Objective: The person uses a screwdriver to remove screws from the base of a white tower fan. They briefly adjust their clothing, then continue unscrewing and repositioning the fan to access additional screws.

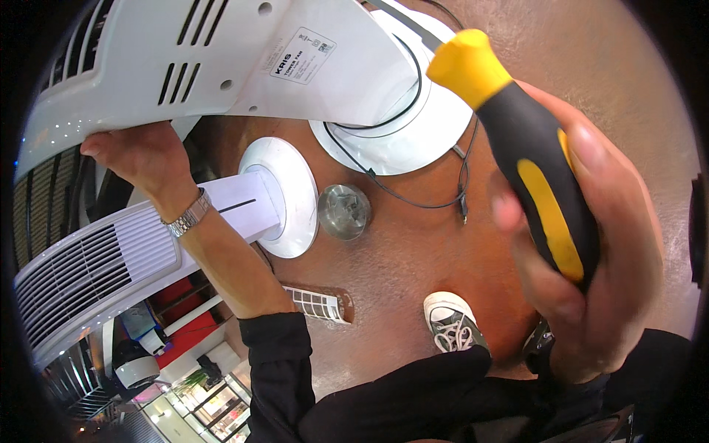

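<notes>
Close to the camera, my right hand (620,221) is wrapped round the black and yellow handle of a screwdriver (509,125). Its metal shaft points up and left, past the round base of a white tower fan (221,63). That fan leans across the upper left, its back panel with slots, screw holes and a label facing me. Against its lower edge, my left hand (148,155) steadies the fan; the thumb shows, but the other fingers are hidden behind the housing. A black power cord (413,203) loops round the fan's foot and trails onto the floor.
A second white tower fan (148,240) with a round base (299,214) is beneath my left forearm. Beside that base sits a clear round container (345,212) with something inside. A white grille piece (317,304) lies near my shoe (452,323) on the brown floor.
</notes>
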The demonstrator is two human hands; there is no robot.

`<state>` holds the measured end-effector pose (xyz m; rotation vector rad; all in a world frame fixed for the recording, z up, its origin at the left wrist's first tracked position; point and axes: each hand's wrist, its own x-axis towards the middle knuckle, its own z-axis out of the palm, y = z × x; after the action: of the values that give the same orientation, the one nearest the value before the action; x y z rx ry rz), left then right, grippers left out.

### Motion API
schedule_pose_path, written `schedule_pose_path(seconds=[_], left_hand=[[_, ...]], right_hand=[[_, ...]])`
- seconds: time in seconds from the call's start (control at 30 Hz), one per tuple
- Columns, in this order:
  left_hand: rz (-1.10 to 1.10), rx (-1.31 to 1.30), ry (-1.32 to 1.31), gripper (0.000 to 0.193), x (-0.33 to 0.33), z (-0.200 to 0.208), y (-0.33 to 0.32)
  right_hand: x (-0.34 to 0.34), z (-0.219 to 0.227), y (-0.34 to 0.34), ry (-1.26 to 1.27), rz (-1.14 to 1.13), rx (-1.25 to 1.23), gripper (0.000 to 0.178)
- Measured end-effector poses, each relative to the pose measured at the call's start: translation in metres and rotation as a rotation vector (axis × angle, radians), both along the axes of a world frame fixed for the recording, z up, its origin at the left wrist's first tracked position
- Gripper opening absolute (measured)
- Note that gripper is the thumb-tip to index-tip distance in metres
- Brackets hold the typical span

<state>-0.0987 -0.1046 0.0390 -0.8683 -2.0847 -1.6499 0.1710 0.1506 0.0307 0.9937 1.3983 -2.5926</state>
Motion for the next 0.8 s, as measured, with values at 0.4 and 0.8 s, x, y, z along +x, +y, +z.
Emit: schedule_pose_path(seconds=[0.4,0.8], left_hand=[[-0.102,0.173,-0.022,0.090,-0.009,-0.010,-0.009],[-0.061,0.103,0.026,0.098,-0.013,-0.014,-0.017]], right_hand=[[-0.043,-0.012,0.007,0.237,0.132,-0.567,0.040],[-0.043,-0.005,0.014,0.232,0.130,0.181,0.056]])
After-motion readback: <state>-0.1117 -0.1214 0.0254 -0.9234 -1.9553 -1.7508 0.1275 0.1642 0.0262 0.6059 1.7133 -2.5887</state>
